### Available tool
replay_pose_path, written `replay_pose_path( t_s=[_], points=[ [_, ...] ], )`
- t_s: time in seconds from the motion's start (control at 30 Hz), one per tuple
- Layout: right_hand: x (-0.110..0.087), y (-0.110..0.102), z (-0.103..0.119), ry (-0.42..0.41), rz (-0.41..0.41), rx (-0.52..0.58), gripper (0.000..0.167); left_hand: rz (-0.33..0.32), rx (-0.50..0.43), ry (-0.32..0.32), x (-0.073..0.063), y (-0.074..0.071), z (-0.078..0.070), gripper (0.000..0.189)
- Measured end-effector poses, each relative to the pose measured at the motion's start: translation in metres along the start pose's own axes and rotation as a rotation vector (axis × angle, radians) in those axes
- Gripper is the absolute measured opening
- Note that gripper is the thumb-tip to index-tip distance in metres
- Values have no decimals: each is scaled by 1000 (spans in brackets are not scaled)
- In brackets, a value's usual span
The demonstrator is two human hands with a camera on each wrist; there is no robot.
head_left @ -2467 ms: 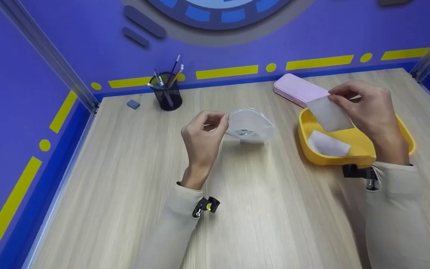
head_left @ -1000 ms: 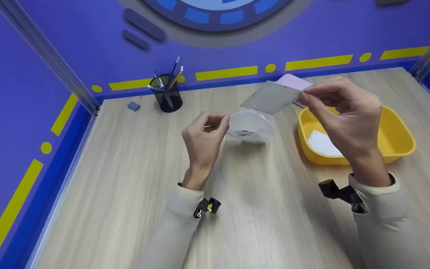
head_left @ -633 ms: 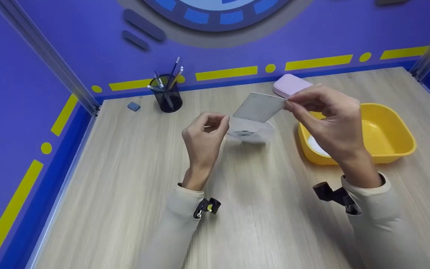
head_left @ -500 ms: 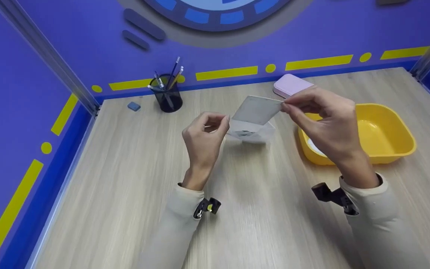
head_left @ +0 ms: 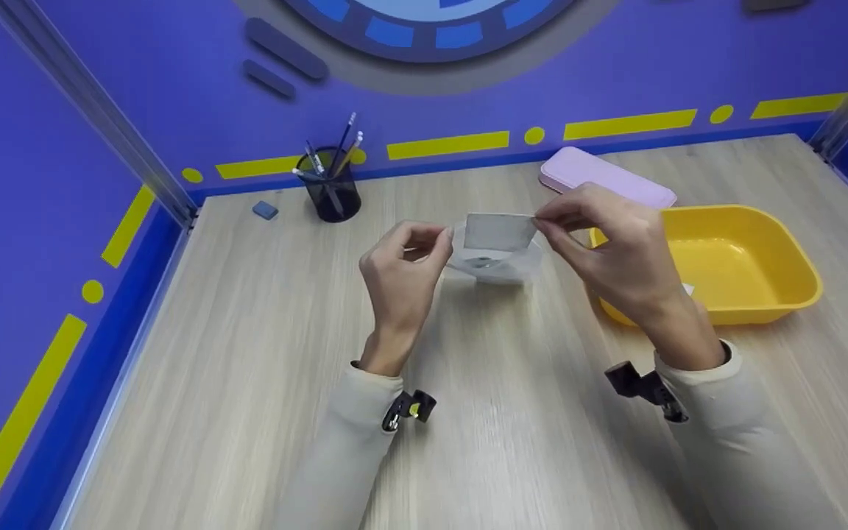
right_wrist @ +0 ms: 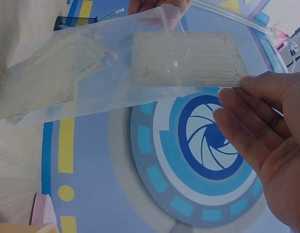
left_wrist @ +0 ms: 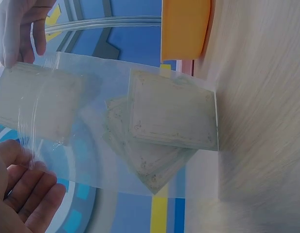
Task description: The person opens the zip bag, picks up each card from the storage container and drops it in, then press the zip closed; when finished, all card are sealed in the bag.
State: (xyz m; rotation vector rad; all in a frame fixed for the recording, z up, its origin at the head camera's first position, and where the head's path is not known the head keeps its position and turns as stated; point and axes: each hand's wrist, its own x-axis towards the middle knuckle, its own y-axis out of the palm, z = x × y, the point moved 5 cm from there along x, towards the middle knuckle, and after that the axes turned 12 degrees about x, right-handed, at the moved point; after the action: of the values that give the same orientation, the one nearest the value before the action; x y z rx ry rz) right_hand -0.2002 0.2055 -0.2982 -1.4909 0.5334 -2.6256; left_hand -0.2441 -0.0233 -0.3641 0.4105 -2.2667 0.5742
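A clear plastic zip bag (head_left: 516, 266) stands upright on the table, its mouth spread apart. My left hand (head_left: 400, 272) pinches the left edge of that mouth between thumb and fingers. Several pale rectangular cards (left_wrist: 171, 109) lie overlapped at the bottom of the bag in the left wrist view. One more card (right_wrist: 213, 60), faintly lined, is partly inside the mouth. Its outer corner is pinched by the thumb and fingertips of my right hand (head_left: 615, 254). In the head view, that hand hides part of the yellow tray.
The yellow tray (head_left: 781, 254) is at right, with a sliver of something white (head_left: 688, 289) showing past my right wrist. Behind it lies a pink case (head_left: 608, 177). A black mesh cup (head_left: 336, 199) of pencils and a blue eraser (head_left: 265, 210) sit at back left.
My right hand has brought the card leftward from above the tray and lowered it into the bag's mouth. My left hand has kept its hold in the same place.
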Motion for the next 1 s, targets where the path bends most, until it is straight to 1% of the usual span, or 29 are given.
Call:
replay_pose_path(
  t_s=[0.2, 0.27, 0.4, 0.57, 0.67, 0.83, 1.0],
  points=[
    [-3, 7, -7, -13, 16, 2, 23, 0, 2, 3, 0, -1, 0, 5],
    [-4, 9, -11, -12, 35, -11, 23, -3, 4, 4, 0, -1, 0, 5],
    [-5, 13, -16, -2, 77, -46, 21, -6, 1, -1, 0, -1, 0, 5],
    [-7, 16, -21, 17, 106, -53, 19, -5, -5, -5, 1, -1, 0, 5],
    [-8, 17, -23, 29, 130, -78, 20, -7, -5, -7, 1, -1, 0, 5],
    [-9, 18, -25, 66, 189, -116, 20, -6, 5, -6, 1, -1, -1, 5],
    [-9, 16, -24, 88, 253, -136, 16, -7, 12, 1, 1, -1, -1, 5]
  ],
)
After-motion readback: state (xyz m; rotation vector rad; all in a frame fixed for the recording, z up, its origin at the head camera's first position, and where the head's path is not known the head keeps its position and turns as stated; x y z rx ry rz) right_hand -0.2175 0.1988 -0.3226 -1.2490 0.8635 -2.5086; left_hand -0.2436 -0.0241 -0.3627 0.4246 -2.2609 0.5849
